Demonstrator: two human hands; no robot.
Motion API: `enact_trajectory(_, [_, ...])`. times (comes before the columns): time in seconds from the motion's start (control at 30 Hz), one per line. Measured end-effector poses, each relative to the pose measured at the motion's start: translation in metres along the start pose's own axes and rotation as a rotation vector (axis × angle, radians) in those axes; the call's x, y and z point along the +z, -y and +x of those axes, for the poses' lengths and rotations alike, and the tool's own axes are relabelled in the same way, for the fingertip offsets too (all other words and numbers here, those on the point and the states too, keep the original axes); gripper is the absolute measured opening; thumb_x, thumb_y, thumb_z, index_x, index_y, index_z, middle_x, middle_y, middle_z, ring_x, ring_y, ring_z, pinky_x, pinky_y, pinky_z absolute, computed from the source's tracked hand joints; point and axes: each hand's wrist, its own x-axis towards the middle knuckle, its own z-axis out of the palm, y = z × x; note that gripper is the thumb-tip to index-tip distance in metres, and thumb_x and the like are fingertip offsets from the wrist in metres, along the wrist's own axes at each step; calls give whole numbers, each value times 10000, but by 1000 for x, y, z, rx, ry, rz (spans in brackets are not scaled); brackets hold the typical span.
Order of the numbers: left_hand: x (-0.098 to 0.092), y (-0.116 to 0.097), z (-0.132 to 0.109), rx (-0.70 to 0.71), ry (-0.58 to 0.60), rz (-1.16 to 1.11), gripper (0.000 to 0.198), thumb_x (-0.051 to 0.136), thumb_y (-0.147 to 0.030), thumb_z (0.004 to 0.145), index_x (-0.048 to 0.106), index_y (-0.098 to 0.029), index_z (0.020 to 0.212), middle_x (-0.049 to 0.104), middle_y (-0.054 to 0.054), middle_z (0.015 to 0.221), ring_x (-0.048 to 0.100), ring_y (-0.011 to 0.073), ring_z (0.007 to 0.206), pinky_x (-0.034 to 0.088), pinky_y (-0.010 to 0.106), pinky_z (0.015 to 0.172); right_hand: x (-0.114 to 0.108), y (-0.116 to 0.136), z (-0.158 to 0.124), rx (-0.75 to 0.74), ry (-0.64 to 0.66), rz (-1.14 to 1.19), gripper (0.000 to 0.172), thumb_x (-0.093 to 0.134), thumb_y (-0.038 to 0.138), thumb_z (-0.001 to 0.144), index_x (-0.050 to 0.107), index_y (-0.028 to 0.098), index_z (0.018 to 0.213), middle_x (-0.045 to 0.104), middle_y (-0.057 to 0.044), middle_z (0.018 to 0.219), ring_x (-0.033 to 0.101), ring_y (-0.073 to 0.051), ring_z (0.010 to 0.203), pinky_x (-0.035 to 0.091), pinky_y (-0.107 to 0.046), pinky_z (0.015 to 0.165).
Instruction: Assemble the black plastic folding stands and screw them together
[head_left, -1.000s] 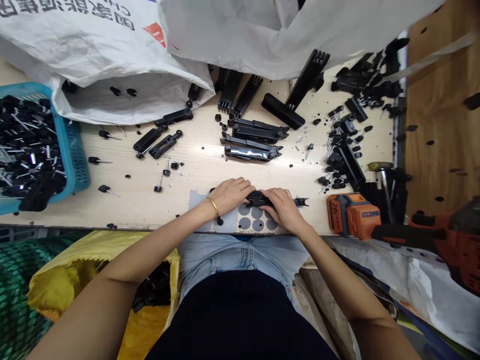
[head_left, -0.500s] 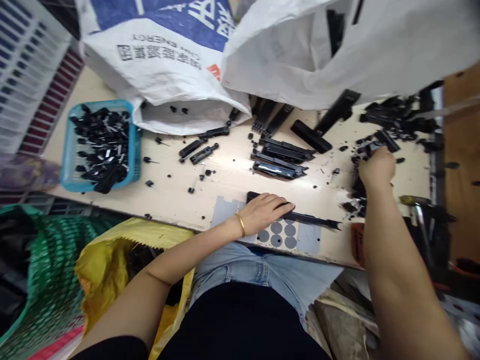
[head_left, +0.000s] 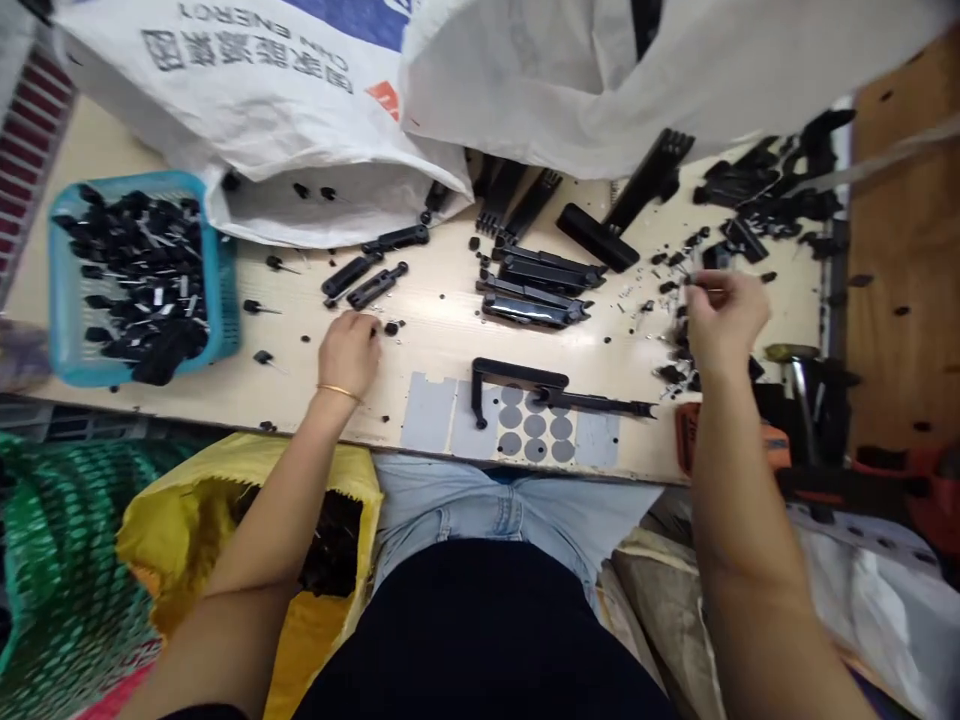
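Observation:
My left hand (head_left: 349,356) is at the left-middle of the table, its fingers drawn together over a small dark piece that I cannot make out. Just right of its fingertips lies a small black knob (head_left: 391,328). At the right, my right hand (head_left: 726,315) pinches thumb and forefinger over scattered small black parts (head_left: 675,375); what is in the pinch is too small to name. Between the hands lie a black bracket-shaped part (head_left: 525,372) and a long thin black part (head_left: 604,402), untouched. Behind them several black plastic housings (head_left: 532,310) lie side by side.
A blue basket (head_left: 222,300) full of black knobs with metal pins stands at the left. White woven sacks (head_left: 300,120) line the back. A hammer (head_left: 802,390) and an orange-and-black tool (head_left: 772,445) lie at the right. A yellow sack (head_left: 187,470) stands open below the front edge.
My left hand has let go of the long black part and moved left to the small knobs. My right hand has shifted slightly left among the small parts. The view has moved too.

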Motion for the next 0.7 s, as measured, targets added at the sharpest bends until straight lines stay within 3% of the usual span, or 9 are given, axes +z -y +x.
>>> enact_trajectory(0.07, [-5,-4,-7,0,-73,-84,232,501,-98,748,646,-166,916,622,116,983,606,273,954,486,423,900,-11,24,-35,60,170,270,210,601,223,797,665,149,983,635,-89,883,571,-153,734,470,-310,687])
enact_trajectory(0.13, [-13,-14,-16,4,-101,-222,236,532,-141,755,641,-174,961,629,91,993,629,222,886,517,379,861,-18,49,-70,-14,351,354,182,621,264,803,675,194,962,627,-54,892,594,-160,778,498,-305,695])
enact_trajectory(0.2, [-22,-31,-24,25,-41,-424,275,574,-195,761,624,-181,1031,654,62,981,646,178,828,545,327,804,-21,66,-98,-111,470,311,170,592,262,833,673,219,976,616,-50,905,603,-170,807,512,-313,704])
enact_trajectory(0.27, [-26,-52,-30,66,67,-593,290,593,-229,773,616,-184,1058,681,46,971,657,156,824,550,292,784,-19,75,-115,-200,495,203,175,543,238,865,663,219,991,604,-64,920,598,-182,830,510,-328,728])
enact_trajectory(0.43, [-18,-90,-28,139,206,-655,188,597,-252,797,672,-174,951,716,37,925,661,140,773,540,269,770,-15,80,-118,-380,515,-65,234,427,168,902,626,209,1020,561,-95,988,549,-212,885,478,-331,703])
enact_trajectory(0.6, [-6,-95,-21,100,216,-744,182,621,-284,805,692,-160,919,726,40,876,670,142,767,542,262,767,-21,100,-103,-580,626,-222,316,360,18,851,618,195,898,553,-111,954,484,-243,901,421,-329,656])
enact_trajectory(0.7, [-4,-94,-19,48,219,-829,194,637,-302,802,690,-154,916,724,46,861,675,144,752,546,268,754,-21,114,-95,-598,670,-221,280,391,6,836,596,175,925,558,-118,898,491,-249,863,390,-324,617])
